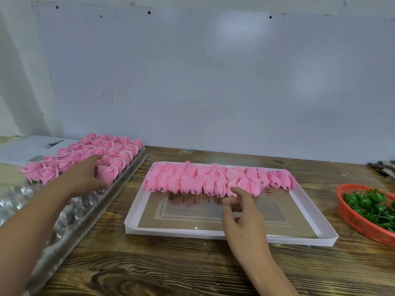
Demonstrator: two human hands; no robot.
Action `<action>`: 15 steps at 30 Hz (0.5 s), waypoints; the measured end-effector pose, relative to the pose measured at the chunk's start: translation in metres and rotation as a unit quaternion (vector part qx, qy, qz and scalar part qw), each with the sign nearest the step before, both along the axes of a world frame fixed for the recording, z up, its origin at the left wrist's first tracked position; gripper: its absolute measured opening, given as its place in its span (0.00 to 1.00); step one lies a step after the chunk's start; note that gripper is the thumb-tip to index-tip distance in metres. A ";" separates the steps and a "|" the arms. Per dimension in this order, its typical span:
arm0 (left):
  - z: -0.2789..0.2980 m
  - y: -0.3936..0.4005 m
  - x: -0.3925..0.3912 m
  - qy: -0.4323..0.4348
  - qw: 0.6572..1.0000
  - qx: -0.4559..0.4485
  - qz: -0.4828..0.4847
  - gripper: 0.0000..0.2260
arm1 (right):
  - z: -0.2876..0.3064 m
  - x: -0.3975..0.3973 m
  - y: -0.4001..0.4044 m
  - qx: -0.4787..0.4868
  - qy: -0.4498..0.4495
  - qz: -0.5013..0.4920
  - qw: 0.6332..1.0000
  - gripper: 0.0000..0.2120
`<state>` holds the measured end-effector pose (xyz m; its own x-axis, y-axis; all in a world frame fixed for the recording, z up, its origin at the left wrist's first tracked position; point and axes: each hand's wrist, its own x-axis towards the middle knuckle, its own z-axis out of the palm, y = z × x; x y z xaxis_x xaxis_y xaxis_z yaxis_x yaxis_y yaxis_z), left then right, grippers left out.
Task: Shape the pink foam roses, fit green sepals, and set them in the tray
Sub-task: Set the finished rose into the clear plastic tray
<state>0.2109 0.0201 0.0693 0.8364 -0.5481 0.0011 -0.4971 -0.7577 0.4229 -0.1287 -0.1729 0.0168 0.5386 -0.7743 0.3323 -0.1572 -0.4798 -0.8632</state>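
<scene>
Head view: unshaped roses (pixel 218 180) lie stems toward the person; both hands (pixel 85 176) (pixel 241 208) spread, holding nothing.

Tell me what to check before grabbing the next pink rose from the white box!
1. Unshaped roses left in the white box: ok, two rows lie at its far end.
2. Right hand free to pick: ok, fingers relaxed over the box, holding nothing.
3. Left hand free: cannot tell; it reaches among the finished roses, and whether it grips one is unclear.
4. Room in the clear tray: ok, empty pockets show at its near end.
5. Green sepals ready: ok, a pile sits in the red basket to the right.
</scene>
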 end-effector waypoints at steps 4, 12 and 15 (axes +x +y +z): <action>0.010 -0.015 -0.059 -0.185 0.981 -0.045 0.046 0.23 | -0.001 0.000 0.000 -0.014 0.002 0.001 1.000 0.18; -0.040 -0.091 -0.214 -0.077 0.944 -0.115 -0.299 0.09 | 0.003 -0.002 -0.005 -0.029 -0.013 -0.028 0.999 0.13; -0.054 -0.094 -0.217 -0.093 0.929 -0.048 -0.356 0.21 | 0.003 -0.003 -0.012 -0.031 -0.008 -0.062 0.998 0.12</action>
<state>-0.0060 -0.0742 0.0148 0.2421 -0.9521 0.1868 -0.9292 -0.1721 0.3272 -0.1319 -0.1849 0.0197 0.4346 -0.8120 0.3896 -0.2043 -0.5101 -0.8355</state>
